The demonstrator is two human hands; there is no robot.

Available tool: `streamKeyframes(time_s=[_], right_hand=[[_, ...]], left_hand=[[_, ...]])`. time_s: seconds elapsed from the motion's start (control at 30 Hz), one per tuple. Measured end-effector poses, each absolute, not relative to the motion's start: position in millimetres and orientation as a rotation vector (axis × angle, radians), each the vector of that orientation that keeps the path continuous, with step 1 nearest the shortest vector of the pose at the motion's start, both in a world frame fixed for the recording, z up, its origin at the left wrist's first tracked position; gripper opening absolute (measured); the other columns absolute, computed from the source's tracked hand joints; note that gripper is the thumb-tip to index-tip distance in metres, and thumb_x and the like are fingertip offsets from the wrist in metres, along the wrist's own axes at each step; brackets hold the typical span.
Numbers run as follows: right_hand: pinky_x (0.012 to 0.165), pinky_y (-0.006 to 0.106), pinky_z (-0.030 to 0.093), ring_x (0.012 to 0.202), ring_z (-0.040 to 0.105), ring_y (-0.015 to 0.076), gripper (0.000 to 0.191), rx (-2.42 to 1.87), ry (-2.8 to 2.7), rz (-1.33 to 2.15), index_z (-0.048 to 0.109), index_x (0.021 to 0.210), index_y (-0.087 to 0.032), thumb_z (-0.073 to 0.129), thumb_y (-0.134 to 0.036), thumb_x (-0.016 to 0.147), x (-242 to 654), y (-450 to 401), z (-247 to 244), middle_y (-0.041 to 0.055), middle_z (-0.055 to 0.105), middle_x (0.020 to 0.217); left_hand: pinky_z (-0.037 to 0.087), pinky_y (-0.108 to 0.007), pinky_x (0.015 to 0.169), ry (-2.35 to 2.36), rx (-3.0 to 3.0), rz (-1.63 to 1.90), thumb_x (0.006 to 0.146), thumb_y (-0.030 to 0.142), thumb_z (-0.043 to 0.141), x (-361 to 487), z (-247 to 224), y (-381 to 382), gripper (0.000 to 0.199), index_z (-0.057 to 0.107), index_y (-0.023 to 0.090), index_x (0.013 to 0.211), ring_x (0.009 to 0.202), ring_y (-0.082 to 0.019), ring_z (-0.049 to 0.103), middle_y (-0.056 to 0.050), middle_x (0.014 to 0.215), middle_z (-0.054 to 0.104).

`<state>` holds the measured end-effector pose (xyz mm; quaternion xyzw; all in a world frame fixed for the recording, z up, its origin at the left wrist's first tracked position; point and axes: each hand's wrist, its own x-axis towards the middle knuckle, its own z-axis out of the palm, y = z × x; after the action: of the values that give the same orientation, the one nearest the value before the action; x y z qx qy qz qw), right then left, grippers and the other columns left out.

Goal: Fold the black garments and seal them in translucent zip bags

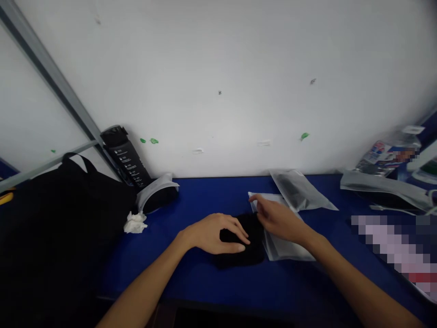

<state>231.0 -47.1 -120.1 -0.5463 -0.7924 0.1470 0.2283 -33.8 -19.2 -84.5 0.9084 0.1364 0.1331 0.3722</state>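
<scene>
A black folded cloth (pixel 252 257) with a soft, fuzzy edge lies on the blue table. My left hand (pixel 218 234) rests flat on its upper left part, fingers spread and thumb stretched to the right. My right hand (pixel 278 221) is at the cloth's right edge, above a frosted plastic bag (pixel 287 249). Its index finger points out to the left, while the other fingers bend down and are partly hidden. Nothing shows in its grip. A second frosted bag (pixel 303 189), with something dark inside, lies behind my right hand and overlaps the first.
On the left stand a large black bag (pixel 64 228) and a black bottle (pixel 126 159). Nearby are an open frosted pouch (pixel 160 193) and a crumpled tissue (pixel 135 223). A clear bottle (pixel 389 152) and another frosted pouch (pixel 382 184) are on the right. A white wall (pixel 218 123) closes off the back.
</scene>
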Motion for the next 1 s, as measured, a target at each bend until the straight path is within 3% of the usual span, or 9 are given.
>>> streamKeyframes(time_s=[0.2, 0.37, 0.47, 0.63, 0.8, 0.9, 1.0], right_hand=[[0.064, 0.032, 0.049, 0.068, 0.061, 0.0189, 0.022, -1.393, -1.681, 0.162, 0.063, 0.118, -0.021, 0.05, -0.026, 0.101, 229, -43, -111, 0.0024, 0.065, 0.083], [0.086, 0.041, 0.055, 0.091, 0.065, 0.0237, 0.019, -1.203, -1.418, -0.329, 0.066, 0.116, -0.021, 0.056, -0.021, 0.1, 214, -50, -100, 0.0091, 0.067, 0.103], [0.093, 0.041, 0.055, 0.101, 0.067, 0.024, 0.024, -1.113, -1.691, -0.106, 0.07, 0.107, -0.023, 0.055, -0.01, 0.094, 198, -55, -106, 0.0091, 0.067, 0.108], [0.089, 0.039, 0.056, 0.096, 0.07, 0.0237, 0.033, -1.055, -2.232, 0.418, 0.075, 0.096, -0.021, 0.053, 0.0, 0.084, 187, -53, -127, 0.0082, 0.074, 0.101], [0.097, 0.041, 0.056, 0.106, 0.07, 0.0237, 0.045, -1.037, -2.116, 0.366, 0.076, 0.11, -0.022, 0.046, 0.003, 0.087, 193, -50, -129, 0.0082, 0.076, 0.11], [0.1, 0.04, 0.057, 0.111, 0.07, 0.022, 0.049, -0.996, -2.014, 0.295, 0.075, 0.116, -0.025, 0.045, 0.003, 0.089, 193, -50, -128, 0.0067, 0.075, 0.116], [0.095, 0.038, 0.059, 0.107, 0.071, 0.0212, 0.045, -0.966, -1.963, 0.256, 0.075, 0.11, -0.026, 0.046, 0.001, 0.09, 192, -52, -126, 0.0063, 0.074, 0.112]], left_hand=[[0.052, -0.031, 0.104, 0.293, 2.26, 0.314, 0.095, 0.03, 0.075, -33, -84, -20, 0.017, 0.084, 0.027, 0.109, 0.109, -0.02, 0.075, -0.005, 0.117, 0.081], [0.054, -0.03, 0.104, 0.244, 2.217, 0.339, 0.095, 0.028, 0.074, -28, -86, -26, 0.016, 0.083, 0.024, 0.107, 0.11, -0.02, 0.076, -0.006, 0.118, 0.08], [0.054, -0.031, 0.103, 0.298, 2.26, 0.458, 0.095, 0.027, 0.072, -23, -93, -31, 0.017, 0.081, 0.023, 0.108, 0.11, -0.02, 0.075, -0.006, 0.119, 0.08], [0.055, -0.034, 0.09, 0.451, 2.396, 0.79, 0.093, 0.02, 0.068, -12, -107, -37, 0.01, 0.076, 0.02, 0.088, 0.087, -0.019, 0.073, -0.004, 0.089, 0.079], [0.052, -0.04, 0.096, 0.864, 2.401, 1.171, 0.093, 0.021, 0.067, -13, -107, -27, 0.009, 0.075, 0.023, 0.09, 0.101, -0.022, 0.068, -0.004, 0.102, 0.076], [0.049, -0.043, 0.099, 1.068, 2.413, 1.084, 0.09, 0.024, 0.074, -20, -108, -16, 0.004, 0.077, 0.024, 0.089, 0.11, -0.025, 0.067, -0.005, 0.11, 0.075], [0.05, -0.04, 0.094, 1.118, 2.36, 0.951, 0.091, 0.024, 0.076, -24, -112, -9, 0.004, 0.079, 0.025, 0.089, 0.102, -0.023, 0.071, -0.002, 0.102, 0.079]])
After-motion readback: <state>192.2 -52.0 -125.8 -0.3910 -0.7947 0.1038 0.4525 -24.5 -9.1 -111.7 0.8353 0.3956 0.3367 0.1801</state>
